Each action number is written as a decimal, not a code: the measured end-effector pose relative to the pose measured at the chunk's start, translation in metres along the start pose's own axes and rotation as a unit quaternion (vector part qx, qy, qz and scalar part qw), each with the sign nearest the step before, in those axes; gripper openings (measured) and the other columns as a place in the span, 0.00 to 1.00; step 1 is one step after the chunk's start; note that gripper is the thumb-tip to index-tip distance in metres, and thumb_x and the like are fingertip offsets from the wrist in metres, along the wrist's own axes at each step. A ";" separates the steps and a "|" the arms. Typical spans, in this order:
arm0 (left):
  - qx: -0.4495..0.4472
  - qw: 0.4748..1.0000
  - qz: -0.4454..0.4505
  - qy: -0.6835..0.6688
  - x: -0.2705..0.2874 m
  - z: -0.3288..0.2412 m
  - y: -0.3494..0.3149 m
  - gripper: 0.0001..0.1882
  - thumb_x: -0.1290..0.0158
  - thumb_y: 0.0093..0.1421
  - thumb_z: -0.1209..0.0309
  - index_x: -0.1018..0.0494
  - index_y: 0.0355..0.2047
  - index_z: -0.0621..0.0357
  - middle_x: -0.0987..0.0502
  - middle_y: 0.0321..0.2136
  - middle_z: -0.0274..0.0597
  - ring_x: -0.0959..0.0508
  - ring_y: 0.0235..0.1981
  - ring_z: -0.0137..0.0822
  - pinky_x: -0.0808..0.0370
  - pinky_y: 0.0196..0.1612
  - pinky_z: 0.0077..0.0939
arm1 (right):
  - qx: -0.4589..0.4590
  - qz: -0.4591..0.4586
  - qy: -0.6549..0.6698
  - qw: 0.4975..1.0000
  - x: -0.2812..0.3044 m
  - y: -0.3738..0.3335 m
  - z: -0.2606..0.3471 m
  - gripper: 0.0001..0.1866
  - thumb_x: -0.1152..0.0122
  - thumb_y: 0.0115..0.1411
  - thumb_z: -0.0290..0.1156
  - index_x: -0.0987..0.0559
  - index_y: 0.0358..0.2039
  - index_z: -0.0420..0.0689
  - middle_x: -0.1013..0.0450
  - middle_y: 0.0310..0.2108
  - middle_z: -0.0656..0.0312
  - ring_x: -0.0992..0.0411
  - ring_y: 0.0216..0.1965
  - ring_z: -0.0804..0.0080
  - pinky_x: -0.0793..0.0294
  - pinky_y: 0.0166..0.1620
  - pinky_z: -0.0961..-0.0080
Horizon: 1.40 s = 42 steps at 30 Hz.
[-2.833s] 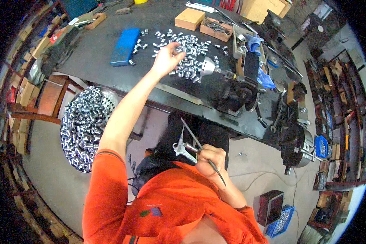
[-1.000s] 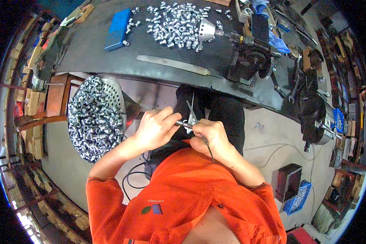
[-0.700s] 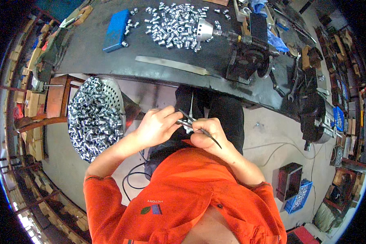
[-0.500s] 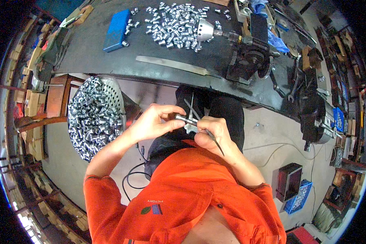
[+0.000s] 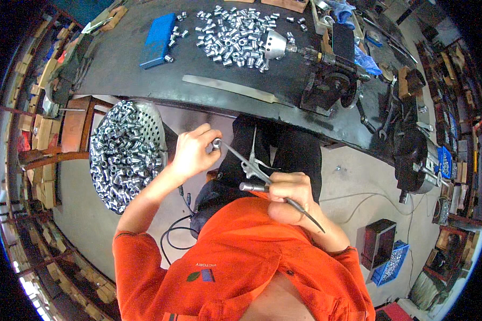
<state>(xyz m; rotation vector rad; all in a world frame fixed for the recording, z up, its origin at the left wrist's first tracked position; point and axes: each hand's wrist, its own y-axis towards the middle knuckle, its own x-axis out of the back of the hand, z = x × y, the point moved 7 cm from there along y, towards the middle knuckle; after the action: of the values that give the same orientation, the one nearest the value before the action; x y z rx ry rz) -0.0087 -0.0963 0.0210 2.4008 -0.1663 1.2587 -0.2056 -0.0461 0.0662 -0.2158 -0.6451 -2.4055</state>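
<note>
Pinched in the fingers of my left hand is a small shiny metal bushing, its round opening showing. My right hand is closed around a long thin file and also a short cylindrical plug gauge, which points left from the fist. The file's far tip reaches up to the bushing; whether it touches cannot be made out. Behind the file, over my lap, is a grey tool with a thin nozzle, partly hidden, resembling an air blow gun.
A perforated metal basin full of bushings stands at left. Across the dark workbench lie loose bushings, a blue block, a flat metal bar and a geared machine. Crates and a hose are on the floor at right.
My hands have moved apart. The plug gauge has come away from the bushing and moved right with my right hand, while the file's tip now points at the bushing.
</note>
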 end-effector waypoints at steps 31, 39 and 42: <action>0.087 0.969 -0.090 -0.211 0.021 0.064 0.197 0.20 0.45 0.54 0.66 0.28 0.46 0.61 0.23 0.19 0.41 0.25 0.13 0.28 0.28 0.21 0.24 | -0.023 -0.188 -0.212 0.959 0.018 -0.021 -0.031 0.12 0.49 0.36 0.15 0.42 0.10 0.41 0.46 0.11 0.60 0.43 0.11 0.68 0.49 0.16 0.74; 0.141 0.981 0.012 0.135 0.102 0.161 0.050 0.13 0.48 0.49 0.73 0.22 0.36 0.59 0.22 0.27 0.52 0.21 0.29 0.46 0.25 0.35 0.35 | -0.071 -0.161 -0.088 0.981 0.012 -0.027 -0.048 0.10 0.50 0.35 0.15 0.40 0.10 0.40 0.43 0.11 0.59 0.41 0.12 0.68 0.48 0.17 0.77; 0.276 0.936 0.051 0.213 0.123 0.216 -0.016 0.16 0.53 0.45 0.77 0.21 0.34 0.50 0.21 0.32 0.52 0.22 0.38 0.50 0.26 0.43 0.41 | -0.074 -0.131 -0.108 0.983 0.004 -0.024 -0.051 0.08 0.50 0.35 0.17 0.39 0.10 0.41 0.44 0.12 0.60 0.42 0.13 0.69 0.48 0.17 0.76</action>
<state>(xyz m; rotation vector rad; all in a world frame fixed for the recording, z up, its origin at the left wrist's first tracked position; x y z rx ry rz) 0.2317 -0.1619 0.0076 2.4921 0.2266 2.0653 -0.2234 -0.0580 0.0137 -0.4873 -0.6219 -2.7111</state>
